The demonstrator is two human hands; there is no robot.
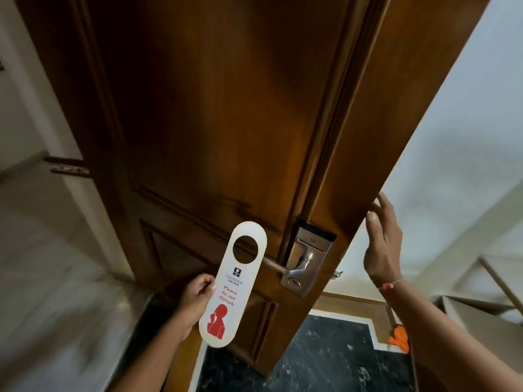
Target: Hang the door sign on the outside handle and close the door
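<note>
A white door sign [229, 290] with red "Please do not disturb" print and a round hole at its top is pinched at its left edge by my left hand [195, 299]. The sign stands upright just left of the metal lever handle [278, 267], whose tip lies behind it. The handle sits on a silver lock plate [307, 260] on the brown wooden door [215, 117], which stands ajar. My right hand [382, 244] rests with spread fingers on the door's free edge, above and to the right of the lock.
A pale wall and door frame [42, 193] lie to the left. Dark marble floor [325, 360] shows below the door. An orange object [399, 338] lies on the floor at right, near a light step or ledge [481, 306].
</note>
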